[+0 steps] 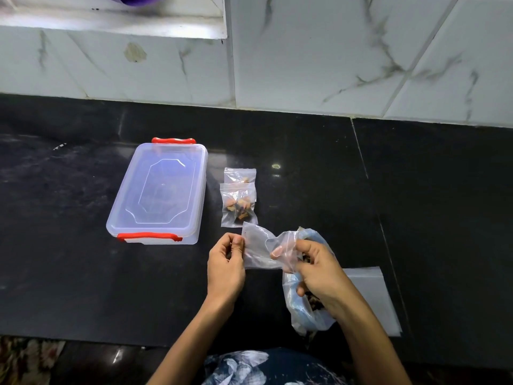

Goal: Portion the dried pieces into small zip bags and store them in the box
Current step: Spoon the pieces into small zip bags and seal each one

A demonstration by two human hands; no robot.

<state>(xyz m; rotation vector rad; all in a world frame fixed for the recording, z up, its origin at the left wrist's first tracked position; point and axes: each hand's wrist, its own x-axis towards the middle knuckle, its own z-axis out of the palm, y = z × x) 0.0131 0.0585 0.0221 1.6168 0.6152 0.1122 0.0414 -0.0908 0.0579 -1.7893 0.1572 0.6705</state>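
A small clear zip bag [256, 250] is held between both hands above the black counter. My left hand [226, 269] pinches its left edge. My right hand [316, 269] grips its right side, the thumb showing through the plastic. Under the right hand lies a bigger bluish plastic bag [302, 315] with dark dried pieces inside. Two filled small zip bags [239, 207] lie just beyond the hands, one overlapping the other [240, 175]. The clear plastic box [159, 191] with red latches stands to the left, lid on.
A flat stack of clear bags [374, 298] lies to the right under my right forearm. The black counter [83, 273] ends at a marble-tiled wall [305, 65] behind. A white ledge [125, 26] juts out top left.
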